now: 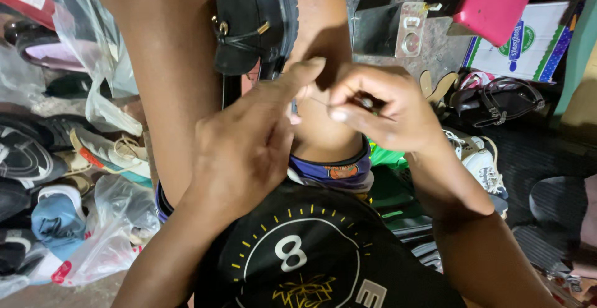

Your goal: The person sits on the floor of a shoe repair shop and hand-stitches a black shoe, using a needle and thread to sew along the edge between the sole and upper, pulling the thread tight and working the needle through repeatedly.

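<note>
Black shoe [252, 19] clamped sole-outward between the person's bare knees, above both hands | right hand [379, 106] pinches a small dark tool [365, 102] with a thin thread [318, 101] running left | left hand [249, 140] released, index finger extended to the thread | shoes in plastic bags [93, 221] piled at left.

Single head-mounted view, facing steeply down at close range; hands fill centre, knees toward 12 o'clock.
</note>
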